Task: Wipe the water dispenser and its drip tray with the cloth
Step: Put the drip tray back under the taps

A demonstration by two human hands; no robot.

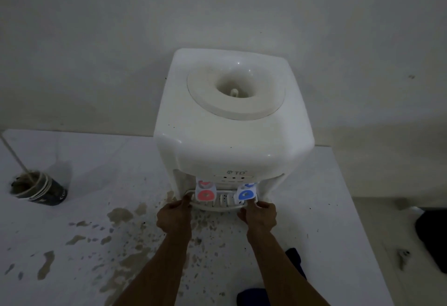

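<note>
A white tabletop water dispenser (232,126) stands against the wall, with no bottle in its top funnel. Under its front hang a red tap (205,195) and a blue tap (246,194). Below them sits the white drip tray (219,204). My left hand (174,216) grips the tray's left end and my right hand (259,216) grips its right end. A dark blue cloth (294,261) lies on the table near its front edge, partly hidden behind my right forearm.
The white table (72,160) is spattered with brown stains and puddles (121,216) in front of the dispenser. A dark paper cup (40,188) with a stick in it stands at the left. The table's right edge runs past the dispenser; a dark object (433,235) lies beyond it.
</note>
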